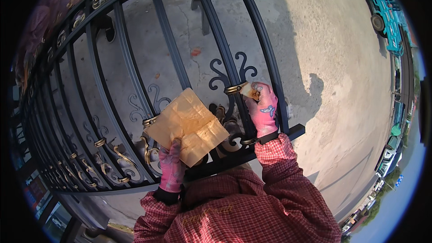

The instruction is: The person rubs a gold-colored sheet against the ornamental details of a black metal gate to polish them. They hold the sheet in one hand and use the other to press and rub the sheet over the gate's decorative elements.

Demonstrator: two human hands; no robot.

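Though squarish, creased tan sheet (187, 127)

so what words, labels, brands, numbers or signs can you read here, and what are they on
None can be read clearly.
Golden marks on the red checked smock: too blurred to read.
Blue roadside sign: too small to read.
Brown square sheet in the left hand: no lettering visible.

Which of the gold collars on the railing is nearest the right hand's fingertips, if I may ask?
The gold collar immediately left of the right hand, beside the stained piece it holds; the other collars sit lower or farther left.
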